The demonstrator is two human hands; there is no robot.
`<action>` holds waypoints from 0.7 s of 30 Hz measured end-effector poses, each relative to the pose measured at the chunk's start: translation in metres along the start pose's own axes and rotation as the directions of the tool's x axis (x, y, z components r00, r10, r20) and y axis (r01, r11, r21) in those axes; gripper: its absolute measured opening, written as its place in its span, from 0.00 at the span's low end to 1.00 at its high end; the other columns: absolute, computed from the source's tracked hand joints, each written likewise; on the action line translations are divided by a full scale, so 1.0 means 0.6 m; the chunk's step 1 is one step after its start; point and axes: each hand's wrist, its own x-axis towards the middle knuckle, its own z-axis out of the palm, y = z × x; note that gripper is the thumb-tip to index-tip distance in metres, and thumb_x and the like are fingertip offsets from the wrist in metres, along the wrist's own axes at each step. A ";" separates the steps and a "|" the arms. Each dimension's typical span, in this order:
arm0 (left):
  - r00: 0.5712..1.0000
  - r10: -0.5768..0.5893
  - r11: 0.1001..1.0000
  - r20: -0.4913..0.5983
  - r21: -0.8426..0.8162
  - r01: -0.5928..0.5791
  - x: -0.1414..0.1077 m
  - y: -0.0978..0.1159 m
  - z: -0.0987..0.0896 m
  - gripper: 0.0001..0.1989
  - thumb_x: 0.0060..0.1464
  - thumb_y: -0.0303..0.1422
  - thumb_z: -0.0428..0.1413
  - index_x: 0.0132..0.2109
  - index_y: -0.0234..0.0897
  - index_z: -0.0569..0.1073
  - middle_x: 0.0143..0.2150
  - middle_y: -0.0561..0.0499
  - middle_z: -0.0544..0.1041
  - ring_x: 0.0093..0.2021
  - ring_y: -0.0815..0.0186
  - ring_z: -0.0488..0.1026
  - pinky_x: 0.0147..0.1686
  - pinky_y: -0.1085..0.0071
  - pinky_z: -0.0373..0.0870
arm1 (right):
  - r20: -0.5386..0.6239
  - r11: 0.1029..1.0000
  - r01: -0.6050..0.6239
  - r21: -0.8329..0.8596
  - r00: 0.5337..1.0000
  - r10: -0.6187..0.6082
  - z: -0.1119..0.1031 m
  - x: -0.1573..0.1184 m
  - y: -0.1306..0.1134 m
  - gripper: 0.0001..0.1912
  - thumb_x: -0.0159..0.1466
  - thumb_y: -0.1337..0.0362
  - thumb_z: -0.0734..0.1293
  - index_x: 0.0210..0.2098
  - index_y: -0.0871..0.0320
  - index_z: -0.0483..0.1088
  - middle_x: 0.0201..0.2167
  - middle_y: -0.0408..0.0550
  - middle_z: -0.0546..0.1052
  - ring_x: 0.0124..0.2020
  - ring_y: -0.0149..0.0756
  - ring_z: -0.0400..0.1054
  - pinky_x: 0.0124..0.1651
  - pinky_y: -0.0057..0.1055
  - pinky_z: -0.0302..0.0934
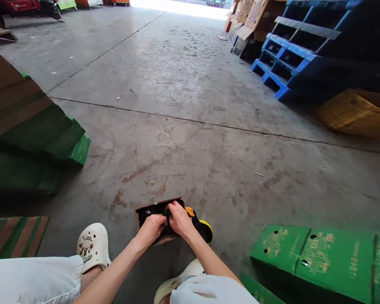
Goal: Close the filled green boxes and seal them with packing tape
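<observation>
Near six o'clock, the left hand and right hand reach into an open box on the floor (a black-and-yellow object sits at its three-o'clock end). Blue pallets stand at two o'clock, green boxes at four.

And there it is, we read "baby" on a charm on the left shoe! Over on the green boxes, we spot gold lettering and characters, too small for us to make out.
</observation>
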 end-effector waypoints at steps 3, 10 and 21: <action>0.999 -0.036 0.998 0.014 0.057 0.036 -0.015 0.006 -0.017 0.18 0.52 0.21 0.55 0.45 0.41 0.81 0.48 0.46 0.84 0.51 0.56 0.79 0.54 0.65 0.71 | 0.015 0.999 -0.004 -0.049 1.000 0.005 -0.003 -0.007 -0.004 0.24 0.63 0.79 0.60 0.57 0.60 0.71 0.56 0.57 0.75 0.56 0.41 0.71 0.57 0.32 0.65; 0.970 -0.183 0.883 -0.157 0.408 0.233 -0.055 0.021 -0.023 0.30 0.53 0.24 0.59 0.64 0.39 0.72 0.64 0.40 0.73 0.60 0.49 0.72 0.62 0.55 0.68 | 0.063 0.951 -0.073 -0.301 0.993 0.097 -0.004 -0.022 -0.019 0.18 0.72 0.73 0.57 0.52 0.59 0.76 0.52 0.61 0.78 0.47 0.44 0.77 0.48 0.35 0.69; 0.984 -0.104 0.888 -0.143 0.432 0.157 -0.060 -0.015 0.048 0.24 0.60 0.26 0.52 0.63 0.34 0.71 0.67 0.34 0.68 0.67 0.46 0.69 0.66 0.51 0.67 | 0.116 0.944 0.007 -0.331 0.993 0.034 0.000 -0.019 -0.015 0.17 0.73 0.71 0.59 0.50 0.60 0.79 0.54 0.63 0.77 0.53 0.47 0.76 0.54 0.35 0.68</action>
